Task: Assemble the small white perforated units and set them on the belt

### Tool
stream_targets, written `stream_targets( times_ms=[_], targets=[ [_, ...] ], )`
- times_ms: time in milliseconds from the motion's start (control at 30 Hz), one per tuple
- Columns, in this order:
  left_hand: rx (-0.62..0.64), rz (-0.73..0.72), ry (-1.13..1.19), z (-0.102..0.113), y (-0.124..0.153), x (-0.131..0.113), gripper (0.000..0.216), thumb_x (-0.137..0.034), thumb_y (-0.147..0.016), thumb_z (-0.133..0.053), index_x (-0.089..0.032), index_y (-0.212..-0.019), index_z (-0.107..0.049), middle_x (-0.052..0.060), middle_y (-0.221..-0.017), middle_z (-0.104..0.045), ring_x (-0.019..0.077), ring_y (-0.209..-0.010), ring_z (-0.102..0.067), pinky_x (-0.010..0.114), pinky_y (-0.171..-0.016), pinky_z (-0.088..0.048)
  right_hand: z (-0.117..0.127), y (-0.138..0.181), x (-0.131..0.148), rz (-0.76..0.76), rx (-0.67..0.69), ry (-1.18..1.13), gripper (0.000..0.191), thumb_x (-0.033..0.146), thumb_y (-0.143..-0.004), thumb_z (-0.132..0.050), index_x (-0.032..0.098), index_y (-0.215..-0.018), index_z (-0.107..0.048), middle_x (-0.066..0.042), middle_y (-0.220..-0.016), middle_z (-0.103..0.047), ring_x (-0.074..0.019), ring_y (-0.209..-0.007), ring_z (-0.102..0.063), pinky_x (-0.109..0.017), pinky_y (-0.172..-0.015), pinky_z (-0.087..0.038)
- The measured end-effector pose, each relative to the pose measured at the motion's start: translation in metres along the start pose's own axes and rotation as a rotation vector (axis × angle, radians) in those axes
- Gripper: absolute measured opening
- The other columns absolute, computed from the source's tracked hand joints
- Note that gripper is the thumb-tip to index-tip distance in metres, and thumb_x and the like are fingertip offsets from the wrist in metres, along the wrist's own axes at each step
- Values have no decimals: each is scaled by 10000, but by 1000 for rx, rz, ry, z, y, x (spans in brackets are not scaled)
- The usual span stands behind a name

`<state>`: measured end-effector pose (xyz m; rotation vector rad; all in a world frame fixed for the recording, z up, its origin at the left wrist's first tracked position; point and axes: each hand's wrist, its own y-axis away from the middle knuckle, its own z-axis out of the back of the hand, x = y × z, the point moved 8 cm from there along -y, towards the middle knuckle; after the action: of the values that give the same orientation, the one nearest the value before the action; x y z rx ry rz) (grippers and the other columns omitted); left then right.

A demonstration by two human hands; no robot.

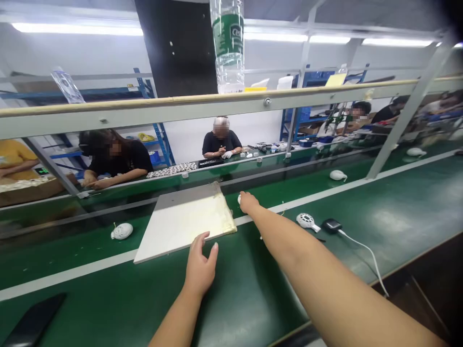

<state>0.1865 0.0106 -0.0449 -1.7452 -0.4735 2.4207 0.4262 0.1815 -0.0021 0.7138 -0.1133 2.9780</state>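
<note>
And here's the right hand [249, 202] at full stretch over the green belt [72, 270], fingers curled down on a small white piece [239, 198] that barely peeks out past the fingertips. It sits on the belt, just beside the right edge of the board [181, 226]. Is that a real pinch or only a touch? From up here, you can't tell, because the fingers hide most of it. It looks like the same light plastic as the white oval shell [122, 231] lying left of the board, though that's a judgement from a sliver. If so, it's hard, smooth and a little slippery, so the surest hold would be across its sides with the fingertips. Now the left hand [201, 270]: fingers loosely spread, nothing in them, right at the board's near edge, and whether they're touching is hard to say. The board lies flat on the belt, pale and yellowed along its right side. It looks stiff and thin, easiest to take by its edges. Off to the right, a white fan-shaped part [308, 221] sits near a black pad [332, 225] with a white cable [365, 255] trailing off. Across the way, a co-worker's white glove [227, 154] is busy at the far bench.
</note>
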Motion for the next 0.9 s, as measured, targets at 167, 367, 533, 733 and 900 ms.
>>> stream_targets(
  times_ms=[167,367,533,733,900],
  targets=[
    [44,27,133,5,-11,16,431,-459,-877,-626,-197,-1218,-596,141,-1254,-638,283,-1210,-596,479,-1056,-458,14,15,18,-11,-49,-114,569,278,-818,-680,94,-1305,-450,-247,-1239,-595,-343,-1139,-596,-437,-939,-456],
    [66,-1,275,13,-11,-4,450,-472,-933,-569,-202,-1294,-587,127,-1365,-597,271,-1307,-534,452,-1116,-414,-30,109,52,197,262,-947,405,476,-895,-534,189,-1180,-555,-94,-1133,-675,-202,-937,-650,-308,-752,-527],
    [389,-115,380,-8,7,-37,651,-560,-920,-562,-185,-1447,-484,144,-1490,-496,310,-1363,-477,448,-1101,-438,-85,167,59,-27,656,-1644,330,474,-854,-578,179,-999,-607,-59,-854,-687,-171,-686,-603,-277,-558,-490],
    [337,-92,348,-10,3,-24,746,-583,-767,-747,-175,-1362,-557,166,-1390,-567,332,-1276,-546,464,-1074,-451,-90,169,60,-64,703,-1687,319,483,-863,-622,184,-977,-621,-58,-862,-682,-171,-735,-612,-282,-618,-524],
    [339,-163,370,-5,1,-28,794,-741,-805,-566,-172,-1360,-548,178,-1387,-556,333,-1286,-532,465,-1098,-415,-83,173,60,2,737,-1715,294,366,-815,-714,206,-1046,-629,-35,-909,-679,-170,-810,-626,-292,-685,-552]
  ],
)
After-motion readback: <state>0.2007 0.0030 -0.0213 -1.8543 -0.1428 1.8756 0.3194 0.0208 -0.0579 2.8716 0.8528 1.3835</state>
